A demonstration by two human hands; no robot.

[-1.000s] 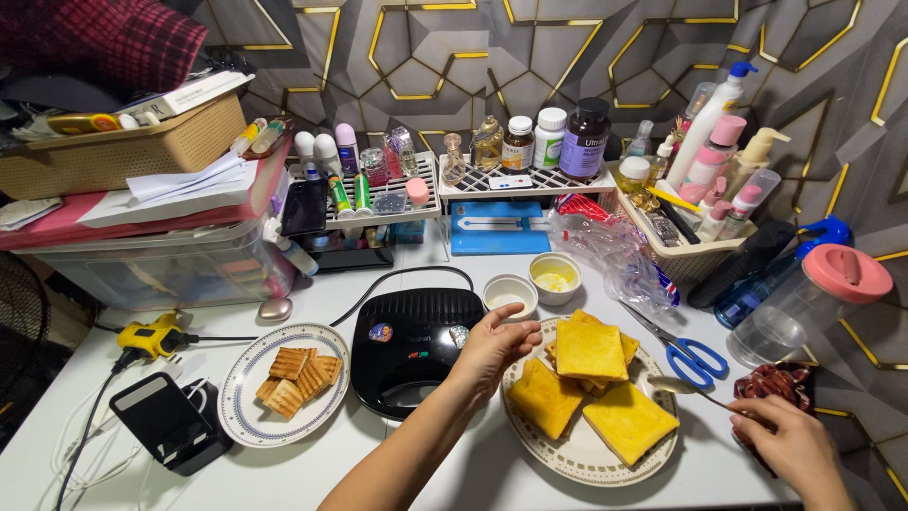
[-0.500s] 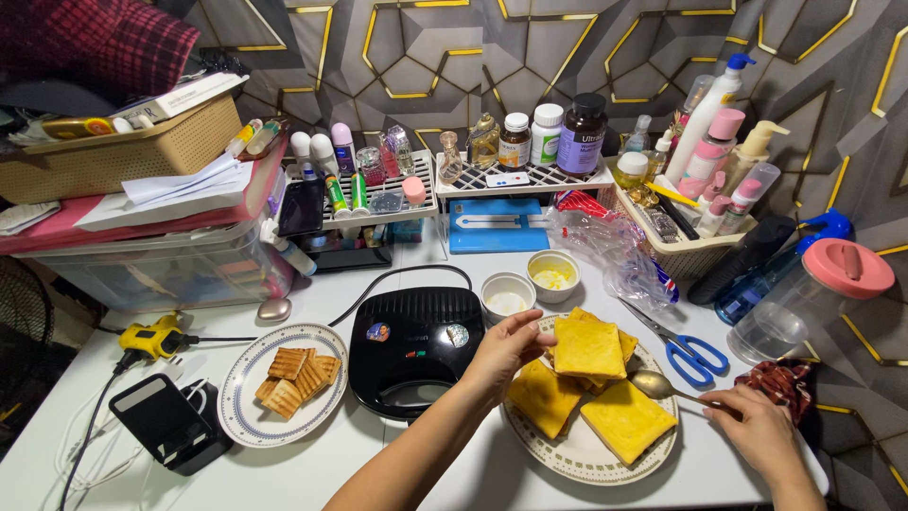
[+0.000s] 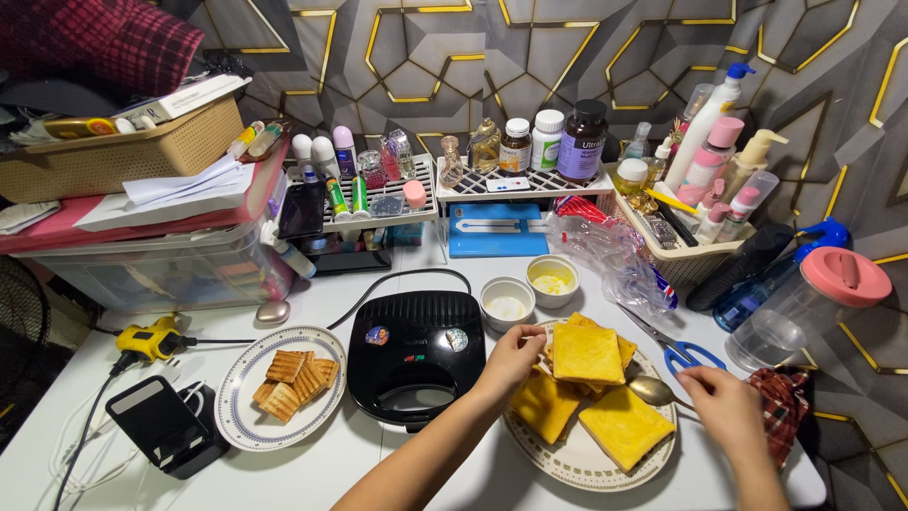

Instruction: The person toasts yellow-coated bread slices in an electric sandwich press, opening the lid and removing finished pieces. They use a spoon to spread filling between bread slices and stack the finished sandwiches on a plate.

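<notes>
Both hands have drawn inward over the last second. Right hand (image 3: 728, 407) has come in from the tabletop's right edge toward the plate (image 3: 577, 459), carrying the spoon (image 3: 653, 390) with it — the bowl of the spoon now sits over the plate's right side, between the top yellow slice (image 3: 586, 352) and the front-right slice (image 3: 626, 428). Fingers pinched closed on the spoon handle. Left hand (image 3: 511, 360) has slid from near the small white bowl (image 3: 507, 303) to the left edge of the bread stack; fingers curled, touching or pinching the top slice's left edge — cannot tell which. Judged from this: the person is steadying the bread while bringing the spoon to it.

Yellow-coated bread slices are piled on the patterned plate, front right of centre, just beside the closed black sandwich press (image 3: 413, 355).

Surface: white tabletop (image 3: 312, 473), crowded. A second plate (image 3: 238, 416) to the left holds grilled toast pieces (image 3: 295, 378). Behind the bread plate, two small bowls — the white one and one with yellow contents (image 3: 552, 280). Blue-handled scissors (image 3: 689, 357) partly behind the right hand; a clear jug with pink lid (image 3: 809, 303) at far right. Yellow plug adaptor (image 3: 151, 339) and black phone stand (image 3: 161, 426) at left.

Room: grey wall panels with gold lines; racks of bottles and jars, a basket of toiletries, stacked papers on a clear storage box.
</notes>
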